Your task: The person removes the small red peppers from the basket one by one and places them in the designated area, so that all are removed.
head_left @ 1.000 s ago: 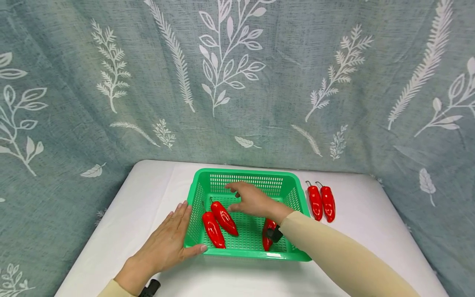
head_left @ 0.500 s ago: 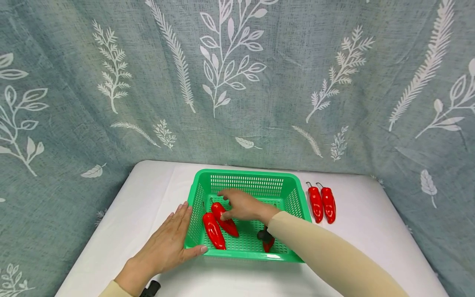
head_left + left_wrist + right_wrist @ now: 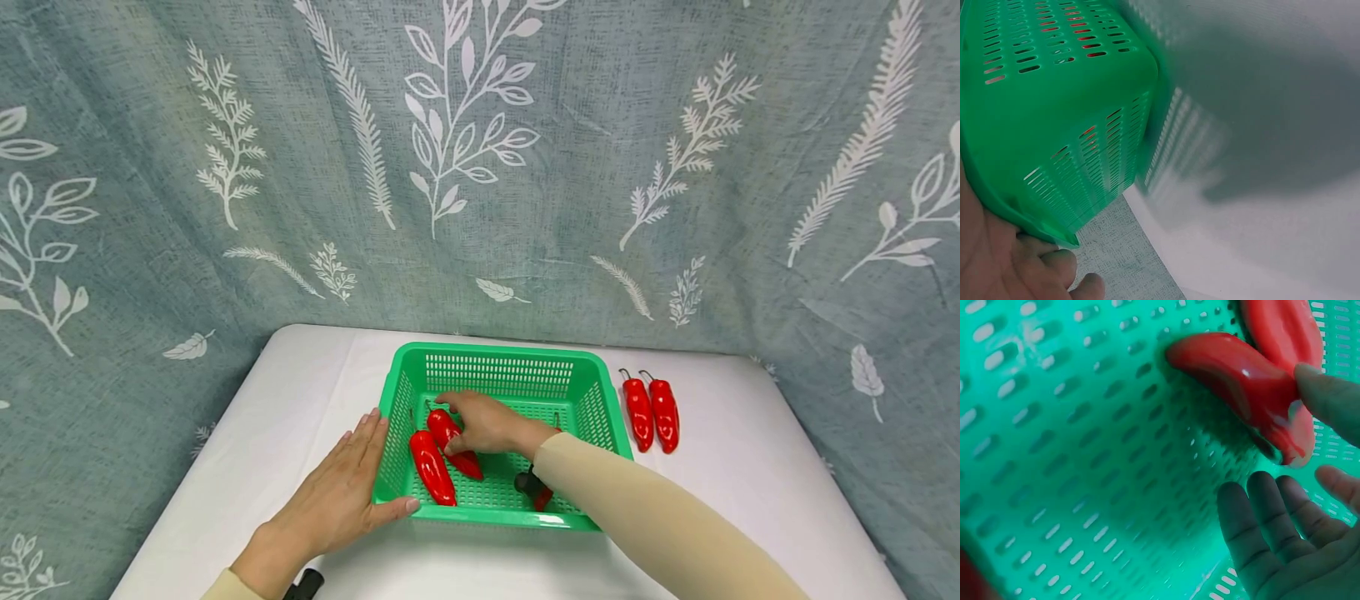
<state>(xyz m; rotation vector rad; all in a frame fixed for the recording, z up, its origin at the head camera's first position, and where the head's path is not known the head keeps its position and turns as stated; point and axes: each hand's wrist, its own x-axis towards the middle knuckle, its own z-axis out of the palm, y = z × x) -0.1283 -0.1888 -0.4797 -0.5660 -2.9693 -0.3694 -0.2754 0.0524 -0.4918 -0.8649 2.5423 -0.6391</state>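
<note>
My right hand (image 3: 491,425) reaches into a green slotted plastic basket (image 3: 502,515). Its thumb touches a red chili pepper (image 3: 442,427); in the right wrist view the other fingers stand spread, apart from that pepper (image 3: 1235,375). Left of it lies a second red pepper (image 3: 432,468), roughly parallel. A third pepper (image 3: 543,498) in the basket is partly hidden under my right wrist. My left hand (image 3: 330,500) rests at the basket's front left corner, fingers straight along the left side and thumb on the front rim.
Two more red peppers (image 3: 651,415) lie side by side on the white table (image 3: 735,450), just right of the basket. A grey-green curtain (image 3: 480,167) with a leaf pattern hangs behind the table and along its sides.
My right hand has moved left and lowered toward the middle pepper, and its thumb now touches it. The left hand, basket and peppers have stayed put.
</note>
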